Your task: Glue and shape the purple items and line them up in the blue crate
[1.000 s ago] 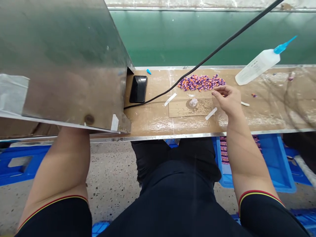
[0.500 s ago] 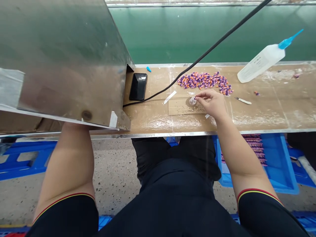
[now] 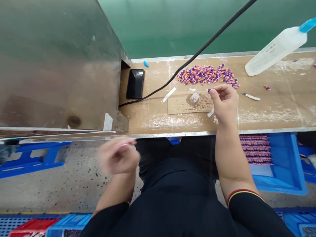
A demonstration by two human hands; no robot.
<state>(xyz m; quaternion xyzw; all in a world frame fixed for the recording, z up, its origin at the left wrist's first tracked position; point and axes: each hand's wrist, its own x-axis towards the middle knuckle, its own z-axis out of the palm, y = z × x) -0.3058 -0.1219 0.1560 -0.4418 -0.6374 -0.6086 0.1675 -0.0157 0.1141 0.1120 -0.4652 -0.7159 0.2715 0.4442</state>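
My right hand (image 3: 224,102) hovers over the cardboard-covered bench (image 3: 271,108) with its fingertips pinched on a small purple piece (image 3: 209,90). Just behind it lies a pile of small purple and orange pieces (image 3: 207,74). A small clear cap-like object (image 3: 194,97) sits on a cardboard patch left of the hand. My left hand (image 3: 118,158) is below the bench edge, above my lap, smeared by motion; it seems to pinch a thin pinkish thing (image 3: 125,144).
A large metal housing (image 3: 56,65) fills the left. Beside it lie a black phone (image 3: 134,84) and a black cable (image 3: 197,54). A squeeze bottle with blue nozzle (image 3: 276,49) leans at the right. Blue crates (image 3: 274,164) stand below.
My left hand has come out from under the metal housing to the middle above my lap. My right hand has left the clear cap and lifted a purple piece.
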